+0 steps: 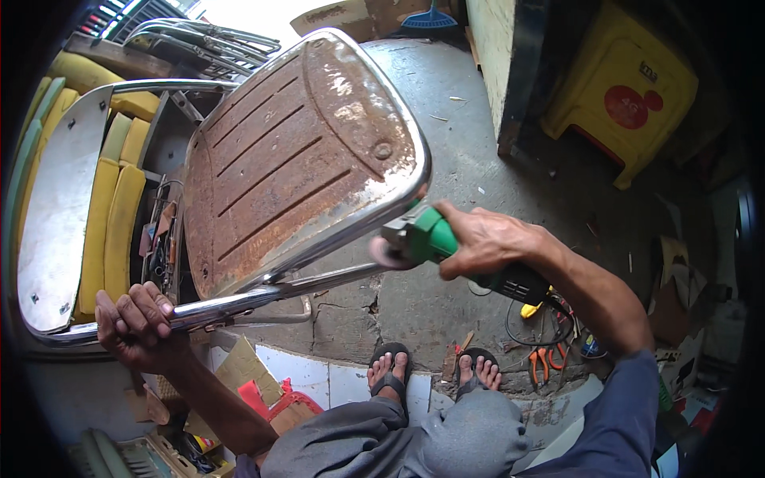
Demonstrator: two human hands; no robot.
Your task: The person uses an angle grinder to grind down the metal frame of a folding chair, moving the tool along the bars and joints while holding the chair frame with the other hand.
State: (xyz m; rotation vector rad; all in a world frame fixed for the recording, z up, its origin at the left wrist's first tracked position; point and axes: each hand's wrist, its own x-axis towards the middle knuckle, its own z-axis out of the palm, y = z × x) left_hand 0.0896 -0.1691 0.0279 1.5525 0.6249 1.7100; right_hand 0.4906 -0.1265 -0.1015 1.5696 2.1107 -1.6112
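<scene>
Only label I can spot is a round red sticker (626,107) on the yellow plastic stool (613,56), at the floor's far right.

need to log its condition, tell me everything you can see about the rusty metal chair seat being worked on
The chair seat is a rounded pressed-metal panel, brown with rust, with raised ribs and a bolt head, edged by a shiny chrome tube rim. It is tipped up on edge, underside toward the camera, above a cracked concrete floor. The left hand grips a chrome frame tube below it. The right hand holds a green angle grinder with its disc at the lower right rim.
</scene>
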